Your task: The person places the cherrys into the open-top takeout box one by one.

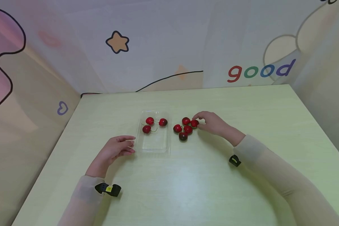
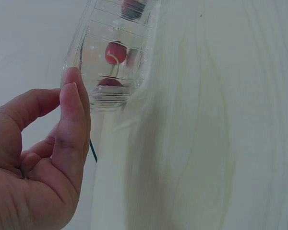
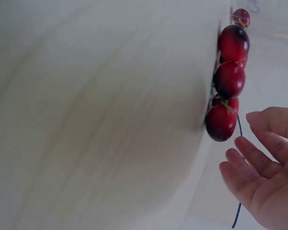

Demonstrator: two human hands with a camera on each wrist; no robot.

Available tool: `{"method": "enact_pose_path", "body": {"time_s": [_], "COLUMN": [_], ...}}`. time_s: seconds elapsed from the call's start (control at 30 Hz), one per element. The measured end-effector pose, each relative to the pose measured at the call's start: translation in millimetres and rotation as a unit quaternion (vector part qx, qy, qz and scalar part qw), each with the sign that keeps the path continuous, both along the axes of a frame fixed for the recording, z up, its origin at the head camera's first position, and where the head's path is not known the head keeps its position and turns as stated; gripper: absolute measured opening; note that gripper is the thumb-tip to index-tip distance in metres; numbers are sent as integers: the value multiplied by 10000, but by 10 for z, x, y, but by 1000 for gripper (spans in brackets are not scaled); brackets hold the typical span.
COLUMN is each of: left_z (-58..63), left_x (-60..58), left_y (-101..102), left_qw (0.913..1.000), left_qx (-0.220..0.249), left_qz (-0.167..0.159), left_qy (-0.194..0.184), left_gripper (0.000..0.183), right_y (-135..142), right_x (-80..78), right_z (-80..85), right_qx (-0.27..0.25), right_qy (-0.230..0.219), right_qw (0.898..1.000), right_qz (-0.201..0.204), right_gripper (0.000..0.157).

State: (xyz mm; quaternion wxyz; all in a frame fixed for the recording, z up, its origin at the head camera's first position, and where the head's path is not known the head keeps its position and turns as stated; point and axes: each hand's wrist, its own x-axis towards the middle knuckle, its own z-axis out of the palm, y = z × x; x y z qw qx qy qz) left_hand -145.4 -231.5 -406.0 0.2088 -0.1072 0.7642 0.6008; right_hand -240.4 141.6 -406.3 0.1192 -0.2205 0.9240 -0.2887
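Observation:
A clear plastic box (image 1: pixel 153 145) holds three dark red cherries with stems, among them a cherry (image 1: pixel 146 129) at its left side. My left hand (image 1: pixel 118 148) is at the box's left edge, fingers fairly straight, fingertips at the wall in the left wrist view; whether they press it I cannot tell. Right of the box, several cherries (image 1: pixel 188 129) lie in a tight cluster on the table. My right hand (image 1: pixel 212 123) reaches over the rightmost cherry (image 1: pixel 194 123). In the right wrist view its fingers are parted and slightly bent, close to the cluster and holding nothing.
The pale wood table (image 1: pixel 180 191) runs back to a printed cloth wall (image 1: pixel 164 47), with more cloth at both sides. A black strap (image 1: pixel 108 189) is on the left sleeve, and another strap (image 1: pixel 235 160) on the right sleeve.

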Motion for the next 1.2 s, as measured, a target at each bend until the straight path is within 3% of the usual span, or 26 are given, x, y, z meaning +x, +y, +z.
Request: {"method": "enact_pose_path", "body": {"time_s": [0.3,1.2], "left_z": [-5,2], "left_x": [5,13], "left_y": [1,1], "left_qw": [10000,10000], "left_qx": [-16,-64], "left_qz": [-22,8], "left_qy": [59,53], "left_gripper": [47,47], "right_y": [-14,-66], "right_x": [-77,-151], "right_z": [-86,-81], "right_qx": [252,546], "right_qy": [38,94], "right_qw": [9996,9975], "right_qz": [105,441], "right_gripper": [39,38]}}
